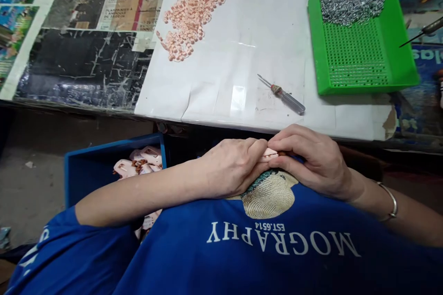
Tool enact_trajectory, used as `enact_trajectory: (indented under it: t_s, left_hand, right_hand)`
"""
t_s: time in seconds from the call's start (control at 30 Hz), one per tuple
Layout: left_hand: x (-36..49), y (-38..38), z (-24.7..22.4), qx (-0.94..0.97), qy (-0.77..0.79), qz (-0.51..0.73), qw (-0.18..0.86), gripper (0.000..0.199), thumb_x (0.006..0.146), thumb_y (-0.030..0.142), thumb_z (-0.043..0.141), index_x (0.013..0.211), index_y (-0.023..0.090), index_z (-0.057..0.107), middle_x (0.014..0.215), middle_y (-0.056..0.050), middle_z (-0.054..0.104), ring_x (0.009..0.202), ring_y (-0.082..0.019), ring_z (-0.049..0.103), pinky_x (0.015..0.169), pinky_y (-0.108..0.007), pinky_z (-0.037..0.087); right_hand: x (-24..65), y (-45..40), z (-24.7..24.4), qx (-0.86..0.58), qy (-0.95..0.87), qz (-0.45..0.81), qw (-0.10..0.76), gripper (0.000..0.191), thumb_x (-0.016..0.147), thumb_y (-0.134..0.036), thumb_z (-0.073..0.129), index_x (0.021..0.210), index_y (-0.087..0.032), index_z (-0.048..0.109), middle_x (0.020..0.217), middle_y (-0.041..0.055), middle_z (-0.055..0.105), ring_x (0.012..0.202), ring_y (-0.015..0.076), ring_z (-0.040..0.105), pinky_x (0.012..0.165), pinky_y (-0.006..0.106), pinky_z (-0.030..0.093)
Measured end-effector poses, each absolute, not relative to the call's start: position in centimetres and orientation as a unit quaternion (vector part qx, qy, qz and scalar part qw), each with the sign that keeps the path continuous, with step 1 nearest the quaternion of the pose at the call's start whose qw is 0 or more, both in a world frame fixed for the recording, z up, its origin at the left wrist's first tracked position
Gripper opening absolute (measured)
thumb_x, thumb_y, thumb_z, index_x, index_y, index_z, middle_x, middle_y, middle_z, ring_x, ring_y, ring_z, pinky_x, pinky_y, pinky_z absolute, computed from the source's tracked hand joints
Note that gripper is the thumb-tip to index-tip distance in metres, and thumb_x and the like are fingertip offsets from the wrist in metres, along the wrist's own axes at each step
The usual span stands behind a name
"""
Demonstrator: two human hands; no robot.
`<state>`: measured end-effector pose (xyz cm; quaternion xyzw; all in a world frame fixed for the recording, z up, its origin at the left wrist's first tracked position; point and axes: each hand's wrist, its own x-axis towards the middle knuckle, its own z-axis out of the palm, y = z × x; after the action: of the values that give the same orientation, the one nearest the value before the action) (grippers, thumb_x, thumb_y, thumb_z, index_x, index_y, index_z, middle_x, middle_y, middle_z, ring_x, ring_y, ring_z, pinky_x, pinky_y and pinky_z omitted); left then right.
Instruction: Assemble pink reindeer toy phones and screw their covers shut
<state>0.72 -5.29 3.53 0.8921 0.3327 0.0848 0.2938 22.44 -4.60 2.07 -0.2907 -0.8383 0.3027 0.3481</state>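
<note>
Table edge: runs just beyond both hands, a clear-handled screwdriver lying near it.
Open room: bare white sheet between peach-coloured pieces, far left, and a green basket of metal parts, right.
Left hand: closed around a pale pink part, forearm passing over a blue bin.
Right hand: pinching the same part, bangle at the wrist.
Pink part: close against the blue shirt, off the table.
Floor: grey, left.
</note>
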Motion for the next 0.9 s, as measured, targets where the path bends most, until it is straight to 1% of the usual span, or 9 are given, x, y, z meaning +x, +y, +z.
enact_trajectory:
  t_s: [0.13,0.27,0.33,0.43,0.5,0.6,0.7,0.8,0.9]
  left_hand:
    - [0.7,-5.4,3.1,0.901,0.324,0.093,0.274,0.029,0.108,0.034,0.033,0.089,0.018,0.048,0.076,-0.003,0.063,0.060,-0.015,0.056,0.055,-0.028,0.040]
    - [0.7,-5.4,2.7,0.894,0.318,0.107,0.299,0.027,0.107,0.031,0.036,0.084,0.019,0.046,0.071,-0.001,0.059,0.055,-0.013,0.052,0.052,-0.027,0.035]
    - [0.7,-5.5,2.7,0.886,0.322,0.113,0.313,0.028,0.107,0.031,0.037,0.084,0.019,0.047,0.071,-0.001,0.059,0.054,-0.013,0.051,0.051,-0.027,0.034]
    - [0.6,-5.4,2.9,0.874,0.336,0.122,0.329,0.030,0.107,0.034,0.038,0.091,0.014,0.054,0.076,-0.004,0.063,0.060,-0.014,0.057,0.054,-0.027,0.037]
    - [0.2,-5.1,3.2,0.862,0.339,0.130,0.354,0.030,0.106,0.037,0.042,0.100,0.012,0.059,0.083,-0.006,0.068,0.068,-0.015,0.062,0.059,-0.027,0.041]
    - [-0.9,-4.6,3.6,0.823,0.360,0.135,0.419,0.033,0.099,0.040,0.057,0.117,0.013,0.062,0.094,-0.006,0.073,0.078,-0.016,0.067,0.068,-0.026,0.047]
    - [-2.2,-4.5,3.5,0.776,0.401,0.136,0.467,0.038,0.097,0.041,0.062,0.124,0.014,0.064,0.104,-0.006,0.076,0.087,-0.018,0.070,0.073,-0.025,0.050]
    - [-3.1,-5.1,3.1,0.770,0.420,0.156,0.454,0.037,0.097,0.040,0.062,0.123,0.015,0.067,0.108,-0.006,0.078,0.092,-0.018,0.072,0.077,-0.025,0.050]
    - [-3.4,-5.7,2.6,0.794,0.418,0.187,0.400,0.037,0.097,0.039,0.065,0.124,0.013,0.067,0.107,-0.007,0.078,0.092,-0.018,0.072,0.078,-0.025,0.050]
  right_hand:
    - [22.3,-4.4,1.4,-0.291,-0.820,0.338,0.359,0.007,0.095,-0.021,0.069,0.089,-0.021,0.066,0.080,0.0036,0.068,0.070,0.0154,0.064,0.060,0.028,0.052]
    - [22.1,-4.3,1.2,-0.330,-0.773,0.415,0.348,0.012,0.090,-0.020,0.075,0.081,-0.017,0.068,0.071,0.0004,0.063,0.060,0.0108,0.058,0.053,0.024,0.045]
    - [22.1,-4.4,1.3,-0.364,-0.739,0.457,0.335,0.013,0.087,-0.025,0.079,0.080,-0.017,0.071,0.070,-0.0007,0.063,0.059,0.0095,0.056,0.052,0.023,0.044]
    - [22.1,-4.4,1.4,-0.405,-0.691,0.504,0.322,0.020,0.084,-0.036,0.083,0.082,-0.019,0.073,0.076,0.0005,0.067,0.066,0.0116,0.060,0.058,0.024,0.049]
    - [22.4,-4.5,1.3,-0.407,-0.680,0.515,0.326,0.022,0.083,-0.039,0.084,0.083,-0.020,0.073,0.081,0.0012,0.069,0.072,0.0136,0.064,0.063,0.026,0.051]
    - [23.0,-4.5,0.9,-0.414,-0.678,0.501,0.344,0.020,0.082,-0.038,0.085,0.085,-0.022,0.074,0.084,0.0012,0.070,0.075,0.0151,0.066,0.067,0.028,0.053]
    - [23.6,-4.6,0.5,-0.440,-0.671,0.480,0.355,0.015,0.084,-0.035,0.083,0.087,-0.023,0.074,0.085,0.0012,0.072,0.075,0.0156,0.067,0.067,0.028,0.054]
    - [23.9,-4.6,0.4,-0.433,-0.684,0.470,0.352,0.014,0.084,-0.033,0.083,0.092,-0.023,0.076,0.088,0.0018,0.074,0.079,0.0164,0.069,0.068,0.027,0.056]
    - [23.7,-4.4,0.6,-0.407,-0.714,0.454,0.343,0.019,0.085,-0.031,0.082,0.103,-0.025,0.078,0.098,0.0027,0.077,0.087,0.0177,0.073,0.074,0.027,0.060]
